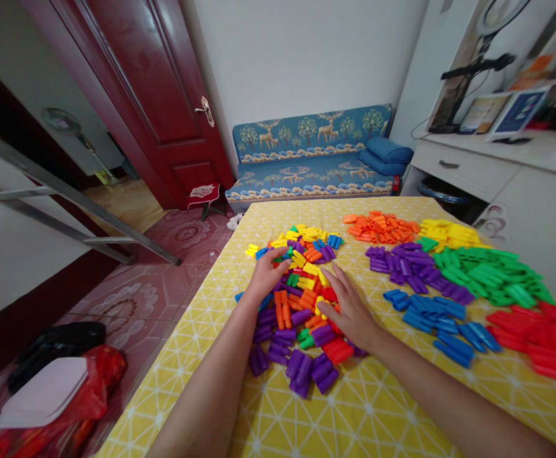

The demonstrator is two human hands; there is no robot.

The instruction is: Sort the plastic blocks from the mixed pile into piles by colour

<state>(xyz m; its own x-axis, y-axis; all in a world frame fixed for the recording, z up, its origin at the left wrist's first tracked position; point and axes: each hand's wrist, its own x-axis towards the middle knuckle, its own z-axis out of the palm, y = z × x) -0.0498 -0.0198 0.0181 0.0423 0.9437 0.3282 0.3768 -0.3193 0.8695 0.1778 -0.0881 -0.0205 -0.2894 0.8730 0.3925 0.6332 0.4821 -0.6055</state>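
A mixed heap of small plastic blocks (301, 299) in purple, orange, yellow, blue, green and red lies on the yellow patterned tablecloth (368, 407). My left hand (266, 273) rests on the heap's left side, fingers curled over blocks near a green piece; what it grips is hidden. My right hand (349, 305) lies flat on the heap's middle with fingers stretched out, touching red and yellow blocks.
Sorted piles sit to the right: orange (380, 228), yellow (450, 234), purple (416, 270), green (488, 273), blue (443, 324), red (540, 340). A blue sofa (306, 165) stands beyond the table, white cabinets (521, 191) at right, a red door (163, 95) at left, bags (53, 381) on the floor.
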